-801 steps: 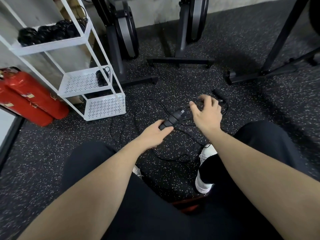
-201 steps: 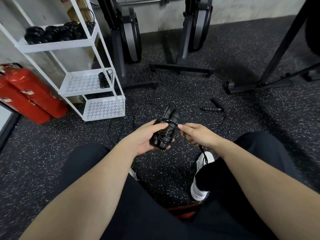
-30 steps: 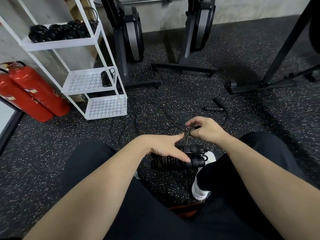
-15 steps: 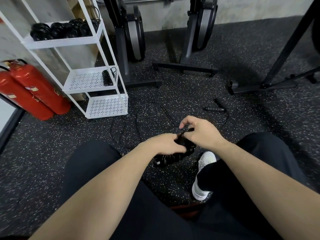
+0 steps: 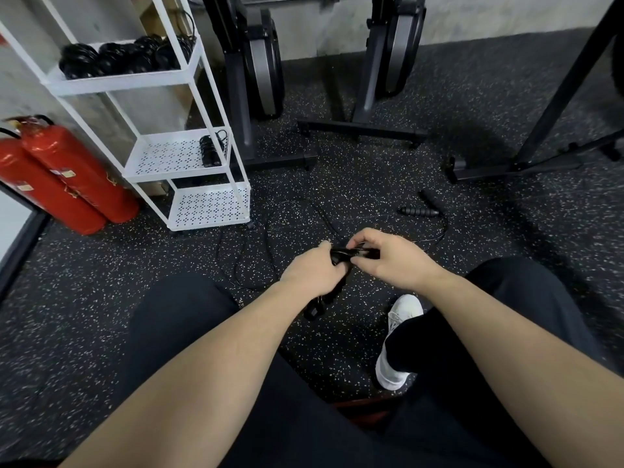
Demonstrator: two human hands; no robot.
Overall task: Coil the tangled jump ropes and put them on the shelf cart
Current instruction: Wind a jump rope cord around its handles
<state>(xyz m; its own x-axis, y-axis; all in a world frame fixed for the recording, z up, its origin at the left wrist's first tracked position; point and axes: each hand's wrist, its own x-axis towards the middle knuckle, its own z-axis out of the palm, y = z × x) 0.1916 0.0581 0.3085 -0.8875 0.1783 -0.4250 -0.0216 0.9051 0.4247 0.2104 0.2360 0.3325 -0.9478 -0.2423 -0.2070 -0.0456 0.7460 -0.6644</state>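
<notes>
Above the floor between the knees, the left hand (image 5: 309,271) and right hand (image 5: 388,258) both grip the wound jump rope (image 5: 351,254), probably light, its thin cord springy, best held across the stiff handles.

Readable text: none anywhere in view.
Fire extinguishers (image 5: 64,177), left of the shelf cart (image 5: 189,79): small pale labels on the red bodies, print too small and blurred to read.

The left hand (image 5: 312,270) hides most of the coiled jump rope (image 5: 341,256). The shelf cart (image 5: 189,79) is cut off by the top edge. The thin cord (image 5: 270,231) blurs into the speckled floor (image 5: 101,298).
</notes>
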